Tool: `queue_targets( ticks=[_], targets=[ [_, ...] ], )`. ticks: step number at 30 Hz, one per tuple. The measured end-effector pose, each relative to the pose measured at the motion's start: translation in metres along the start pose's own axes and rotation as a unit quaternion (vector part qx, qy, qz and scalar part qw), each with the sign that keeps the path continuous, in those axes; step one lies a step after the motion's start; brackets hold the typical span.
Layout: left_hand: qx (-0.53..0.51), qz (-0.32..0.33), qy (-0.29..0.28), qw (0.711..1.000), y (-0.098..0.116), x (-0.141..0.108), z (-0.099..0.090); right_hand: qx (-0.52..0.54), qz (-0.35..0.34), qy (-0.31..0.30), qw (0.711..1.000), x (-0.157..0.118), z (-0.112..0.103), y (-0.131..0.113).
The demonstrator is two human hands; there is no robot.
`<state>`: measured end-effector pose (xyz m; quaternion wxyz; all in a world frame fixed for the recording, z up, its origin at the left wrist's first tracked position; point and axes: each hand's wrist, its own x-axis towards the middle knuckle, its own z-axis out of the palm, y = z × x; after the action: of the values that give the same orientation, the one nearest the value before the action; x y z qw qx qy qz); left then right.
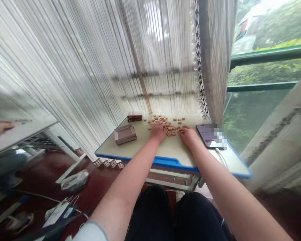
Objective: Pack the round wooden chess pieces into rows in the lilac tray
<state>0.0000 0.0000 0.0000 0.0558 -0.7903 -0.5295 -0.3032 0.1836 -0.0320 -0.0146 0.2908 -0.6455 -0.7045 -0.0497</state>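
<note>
Both hands rest palm-down on the table, among the scattered wooden pieces. The left hand lies flat over pieces near the pile's middle; the right hand lies at its right edge, fingertips touching pieces. Neither hand visibly grips anything. An open box sits left, a phone right.

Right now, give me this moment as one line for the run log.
left hand: flat on wooden pieces | right hand: touching pieces | open box: left on table | phone: right
</note>
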Motion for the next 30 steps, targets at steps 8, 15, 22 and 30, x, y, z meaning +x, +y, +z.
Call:
queue_targets(
  ticks=[8,15,22,30],
  targets=[
    [-0.008,-0.044,-0.005,0.999,-0.004,-0.004,-0.001,-0.035,-0.012,-0.007,0.999,0.005,0.008,-0.001],
    [-0.041,-0.025,0.003,0.999,-0.001,-0.001,0.004,-0.037,-0.055,-0.011,0.998,0.005,0.012,-0.002],
    [-0.045,-0.029,0.013,0.998,-0.004,-0.008,-0.015,-0.053,-0.034,0.034,0.997,0.002,0.009,-0.008],
    [-0.063,-0.054,0.001,0.997,-0.019,-0.032,-0.025,-0.066,0.004,-0.017,0.998,0.001,0.008,-0.011]
  ],
)
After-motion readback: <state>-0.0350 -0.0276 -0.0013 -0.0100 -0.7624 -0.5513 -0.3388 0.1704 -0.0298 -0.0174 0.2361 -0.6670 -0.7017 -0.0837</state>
